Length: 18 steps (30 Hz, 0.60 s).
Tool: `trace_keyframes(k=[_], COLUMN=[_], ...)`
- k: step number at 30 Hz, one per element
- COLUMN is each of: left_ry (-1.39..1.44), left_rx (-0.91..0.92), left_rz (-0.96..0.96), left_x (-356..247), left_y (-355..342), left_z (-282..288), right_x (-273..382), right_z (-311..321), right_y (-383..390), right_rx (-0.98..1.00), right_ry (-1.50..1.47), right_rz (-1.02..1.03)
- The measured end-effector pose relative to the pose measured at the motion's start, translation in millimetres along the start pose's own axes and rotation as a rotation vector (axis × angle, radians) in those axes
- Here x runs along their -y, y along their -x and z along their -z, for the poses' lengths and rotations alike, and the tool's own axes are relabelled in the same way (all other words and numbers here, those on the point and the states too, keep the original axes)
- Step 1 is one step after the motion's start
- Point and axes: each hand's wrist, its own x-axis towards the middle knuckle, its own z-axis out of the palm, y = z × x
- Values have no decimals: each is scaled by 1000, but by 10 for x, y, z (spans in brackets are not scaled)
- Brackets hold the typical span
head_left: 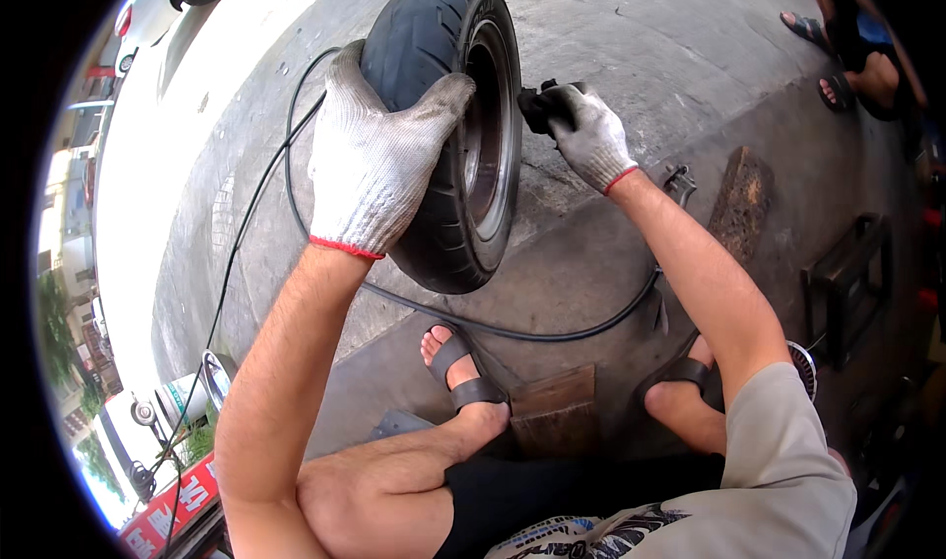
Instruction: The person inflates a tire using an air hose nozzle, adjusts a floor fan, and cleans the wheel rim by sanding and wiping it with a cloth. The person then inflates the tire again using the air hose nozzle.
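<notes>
My left hand [379, 155], in a white knit glove with a red cuff, grips the tread of an upright black tire [440, 224] on a silver rim [485, 226], its thumb over the edge. Just right of the wheel, my gloved right hand [589, 135] is closed on a small black object [539, 105], possibly a rag; its exact kind is unclear. Below that hand a metal air tool [680, 184] lies on the ground by a black hose [552, 336].
A rough wooden block [734, 204], a black low stool [843, 293] and a wooden board [552, 411] are on the concrete ground [621, 27]. Another person's sandalled foot [836, 91] shows at upper right. A parked car [168, 2] stands at upper left.
</notes>
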Motion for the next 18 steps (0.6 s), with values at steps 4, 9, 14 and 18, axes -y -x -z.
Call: trace_keyframes(k=[4, 9, 14, 18], left_ry=[47, 21, 43, -14], left_rx=[-11, -30, -2, -10], left_rz=[-18, -30, -1, -15], left_x=[-83, -116, 22, 62], left_y=[37, -3, -1, 121], left_z=[-65, -73, -24, 5], right_x=[81, -114, 41, -73], right_z=[-531, -842, -744, -108], right_y=[-251, 44, 448, 515], right_rx=[-22, 120, 404, 738], right_ry=[217, 284, -204, 212], right_rz=[338, 335, 210, 94])
